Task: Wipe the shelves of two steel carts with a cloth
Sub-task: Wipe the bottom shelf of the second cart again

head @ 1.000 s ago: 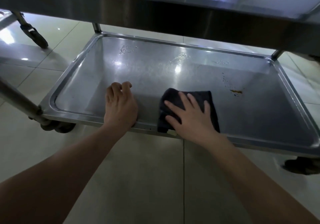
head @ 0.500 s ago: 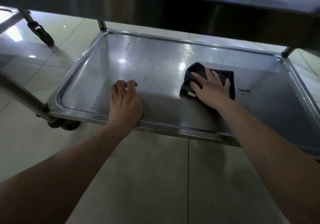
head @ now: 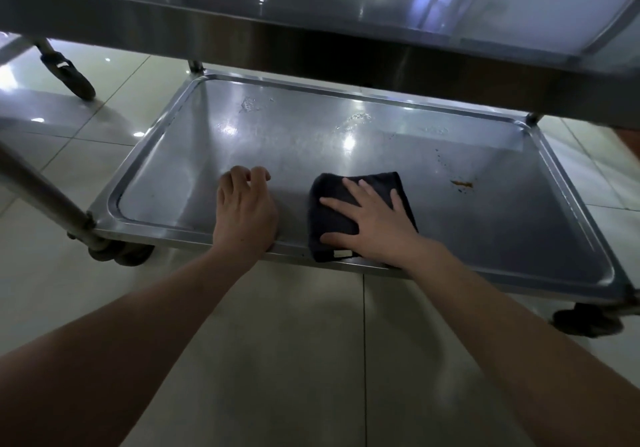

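Note:
The bottom shelf (head: 363, 114) of a steel cart lies low in front of me, a shallow tray with a raised rim. A folded dark cloth (head: 329, 218) lies flat near the shelf's front edge. My right hand (head: 374, 225) presses on the cloth with straight, spread fingers. My left hand (head: 244, 211) rests on the front rim to the left of the cloth, its fingertips bent down onto the shelf surface. A small brown stain (head: 462, 183) sits on the shelf to the right of the cloth.
The cart's upper shelf (head: 311, 10) overhangs close above. A steel post (head: 41, 197) slants at the left, with a caster (head: 121, 252) under it and another caster (head: 585, 320) at the right. A second cart's wheel (head: 69, 74) stands on the tiled floor (head: 277, 360) at far left.
My right hand has pulled the cloth from the middle of the shelf back to the front edge. My left hand has stayed on the rim.

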